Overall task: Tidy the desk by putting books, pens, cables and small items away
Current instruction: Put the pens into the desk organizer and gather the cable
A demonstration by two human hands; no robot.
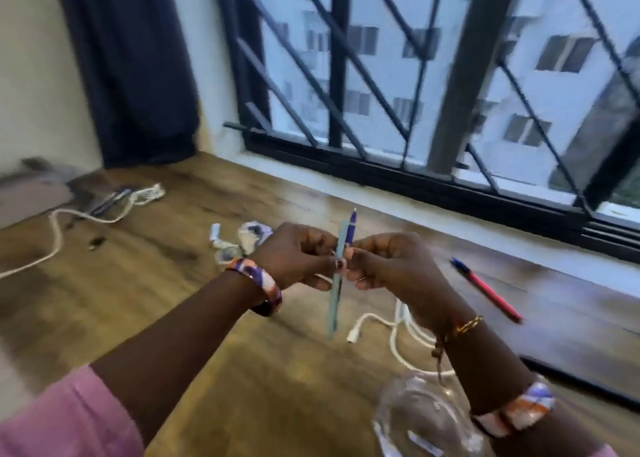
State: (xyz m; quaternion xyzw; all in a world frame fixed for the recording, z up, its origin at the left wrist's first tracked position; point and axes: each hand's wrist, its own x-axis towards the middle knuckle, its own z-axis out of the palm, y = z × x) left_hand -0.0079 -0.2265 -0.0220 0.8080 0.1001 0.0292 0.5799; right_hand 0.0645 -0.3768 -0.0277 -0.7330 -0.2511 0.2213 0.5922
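Above the wooden desk (pixel 207 318) both my hands meet at the centre of the view. My left hand (pixel 294 259) and my right hand (pixel 391 266) pinch two upright pens held together: a light teal pen (pixel 336 304) and a dark blue pen (pixel 351 228) behind it. A pink pen with a blue cap (pixel 485 288) lies on the desk to the right. One white cable (pixel 398 335) lies under my right wrist, and another white cable (pixel 69 221) trails across the far left. The frame is blurred.
A clear glass jar (pixel 426 418) stands at the near edge, below my right forearm. A crumpled white and purple item with white plugs (pixel 242 241) lies behind my left hand. Papers and pens (pixel 110 196) sit at the far left by a dark curtain (pixel 131 68). A barred window (pixel 415 75) runs along the back.
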